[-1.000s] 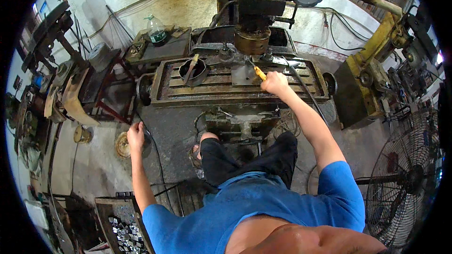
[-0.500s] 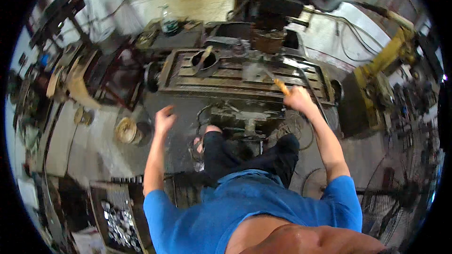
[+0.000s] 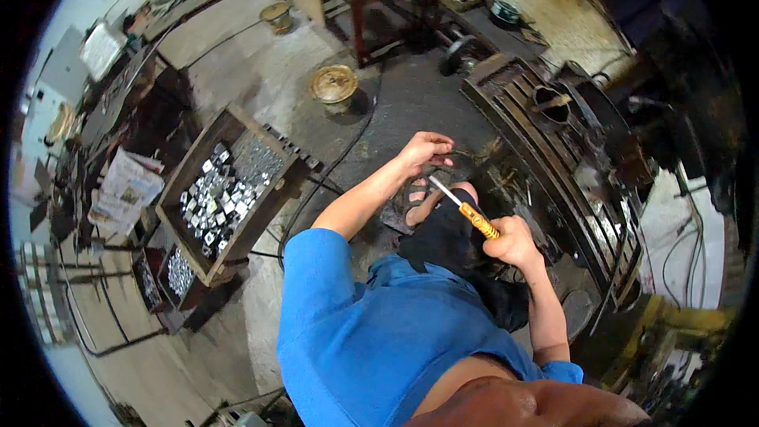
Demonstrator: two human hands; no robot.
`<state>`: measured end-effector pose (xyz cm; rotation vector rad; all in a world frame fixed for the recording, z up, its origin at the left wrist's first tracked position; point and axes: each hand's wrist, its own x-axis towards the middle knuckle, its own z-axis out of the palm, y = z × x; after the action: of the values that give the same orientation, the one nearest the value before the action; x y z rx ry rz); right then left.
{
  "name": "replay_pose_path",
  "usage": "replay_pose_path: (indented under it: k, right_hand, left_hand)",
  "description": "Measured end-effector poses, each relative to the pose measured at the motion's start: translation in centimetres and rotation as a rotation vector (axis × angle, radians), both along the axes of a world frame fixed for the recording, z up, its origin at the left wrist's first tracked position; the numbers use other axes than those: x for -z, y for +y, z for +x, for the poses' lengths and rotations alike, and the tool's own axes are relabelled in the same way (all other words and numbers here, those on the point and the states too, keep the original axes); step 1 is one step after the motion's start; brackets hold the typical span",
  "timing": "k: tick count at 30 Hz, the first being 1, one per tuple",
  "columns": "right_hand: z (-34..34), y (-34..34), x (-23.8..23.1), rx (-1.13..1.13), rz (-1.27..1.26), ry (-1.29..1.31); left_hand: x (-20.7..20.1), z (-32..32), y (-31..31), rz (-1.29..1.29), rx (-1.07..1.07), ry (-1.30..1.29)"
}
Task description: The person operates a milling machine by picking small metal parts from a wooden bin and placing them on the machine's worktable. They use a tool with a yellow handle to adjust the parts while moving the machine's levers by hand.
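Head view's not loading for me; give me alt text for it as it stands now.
A person's right hand grips a yellow-handled tool, its metal shaft pointing toward the loosely curled left hand. At left is an open tray of shiny metal blocks; at right, a slotted machine table.

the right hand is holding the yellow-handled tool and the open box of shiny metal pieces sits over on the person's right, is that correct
Not quite: the open box of shiny metal pieces sits on the person's left, as the head view shows. The right hand is indeed holding the yellow-handled tool.
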<state>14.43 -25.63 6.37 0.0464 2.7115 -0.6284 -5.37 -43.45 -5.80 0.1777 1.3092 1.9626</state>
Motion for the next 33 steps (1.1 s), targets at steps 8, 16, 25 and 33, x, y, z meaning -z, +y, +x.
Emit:
replay_pose_path:
  k: [8,16,25,33]
  right_hand:
    - [-0.8,-0.6,-2.0,-0.013,-0.124,0.101]
    - [-0.5,-0.6,-1.2,0.060,-0.063,-0.003]
    - [-1.2,-1.3,0.5,0.050,0.006,0.053]
    - [-0.8,-0.7,0.8,0.035,-0.027,0.112]
  left_hand:
    - [-6.4,-0.5,-22.5,-0.697,-0.546,0.544]
    - [0.5,-4.1,-44.3,-1.922,-0.931,0.111]
    - [2.6,-7.1,-43.2,-2.107,-0.750,0.248]
    - [1.8,-6.5,-41.1,-2.018,-0.737,0.337]
